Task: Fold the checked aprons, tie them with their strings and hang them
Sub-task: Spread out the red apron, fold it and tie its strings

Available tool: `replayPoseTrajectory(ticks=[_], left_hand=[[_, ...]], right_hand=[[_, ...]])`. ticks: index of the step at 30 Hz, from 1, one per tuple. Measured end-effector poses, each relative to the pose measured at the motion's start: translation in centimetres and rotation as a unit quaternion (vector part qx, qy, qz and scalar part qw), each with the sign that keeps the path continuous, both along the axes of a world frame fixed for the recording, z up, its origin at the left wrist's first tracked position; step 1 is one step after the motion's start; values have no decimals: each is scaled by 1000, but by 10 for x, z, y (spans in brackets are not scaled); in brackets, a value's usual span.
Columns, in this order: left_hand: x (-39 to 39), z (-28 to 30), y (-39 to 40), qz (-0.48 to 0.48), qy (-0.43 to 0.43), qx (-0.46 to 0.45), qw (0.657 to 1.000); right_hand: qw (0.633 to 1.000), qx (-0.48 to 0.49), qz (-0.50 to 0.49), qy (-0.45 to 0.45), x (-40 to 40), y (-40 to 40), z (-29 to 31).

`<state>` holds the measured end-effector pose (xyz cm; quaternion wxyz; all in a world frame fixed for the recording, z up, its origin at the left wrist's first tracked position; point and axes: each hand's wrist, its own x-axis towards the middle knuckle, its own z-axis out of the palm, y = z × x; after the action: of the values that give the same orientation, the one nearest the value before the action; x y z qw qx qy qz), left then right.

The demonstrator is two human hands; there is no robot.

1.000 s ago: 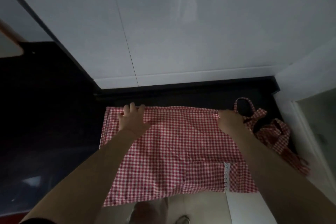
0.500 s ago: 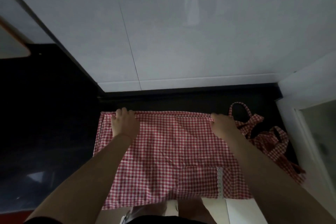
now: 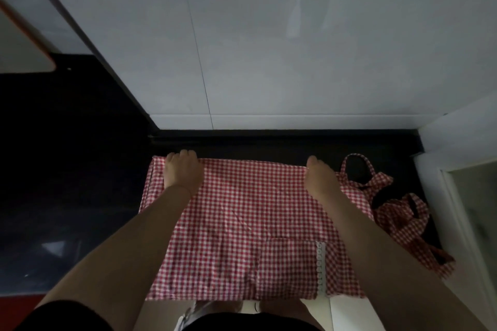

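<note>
A red-and-white checked apron (image 3: 242,223) lies flat on the dark countertop (image 3: 80,183), its near edge hanging over the counter's front. A pocket with white lace trim (image 3: 321,266) shows at its near right. My left hand (image 3: 181,172) is at the far left corner, fingers curled over the far edge. At the far right corner my right hand (image 3: 321,180) grips the same edge, with its thumb on top. The apron's checked straps (image 3: 398,212) lie in a loose tangle on the counter to the right.
A white tiled wall (image 3: 269,48) rises straight behind the counter. A white frame (image 3: 457,196) closes off the right side. A cabinet corner with an orange edge (image 3: 27,43) juts in at the upper left. My legs and the pale floor show below.
Both hands have slid to the apron's far edge, the left one moving leftward to the corner. The left fingers, flat before, now curl over the edge.
</note>
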<state>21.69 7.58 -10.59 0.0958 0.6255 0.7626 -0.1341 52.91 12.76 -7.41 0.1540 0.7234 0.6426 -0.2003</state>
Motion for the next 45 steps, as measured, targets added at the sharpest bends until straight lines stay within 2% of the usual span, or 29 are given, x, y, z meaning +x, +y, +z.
replayPoseTrajectory(ticks=[8,14,16,19,22,25,27,32,36,39,42,45], left_hand=[[-20,2,2,23,46,16,999],[-28,0,4,12,67,25,997],[-22,5,1,19,70,56,996],[15,14,-4,-32,-28,105,994],[79,17,-17,-128,-169,18,977],[103,3,-28,-164,-147,-63,973],[92,-5,-36,-150,-132,-60,978],[46,-8,-53,-40,-109,-25,993],[13,-3,-47,74,-43,-31,996],[19,10,-33,161,-22,-11,987],[61,22,-30,98,-123,72,985],[110,20,-43,18,-174,13,985]], right_hand=[[997,-3,41,-68,-8,8,-12],[995,3,68,-70,-7,11,-15],[995,7,70,-66,-6,10,-16],[995,7,71,-71,-7,9,-17],[994,10,86,-74,-6,9,-17],[991,20,98,-92,1,11,-17],[988,33,109,-104,6,14,-17],[983,77,130,-100,10,16,-12],[986,135,87,50,2,13,-2],[983,140,89,83,4,4,7],[989,111,64,77,12,-4,16],[989,121,49,66,24,-12,17]])
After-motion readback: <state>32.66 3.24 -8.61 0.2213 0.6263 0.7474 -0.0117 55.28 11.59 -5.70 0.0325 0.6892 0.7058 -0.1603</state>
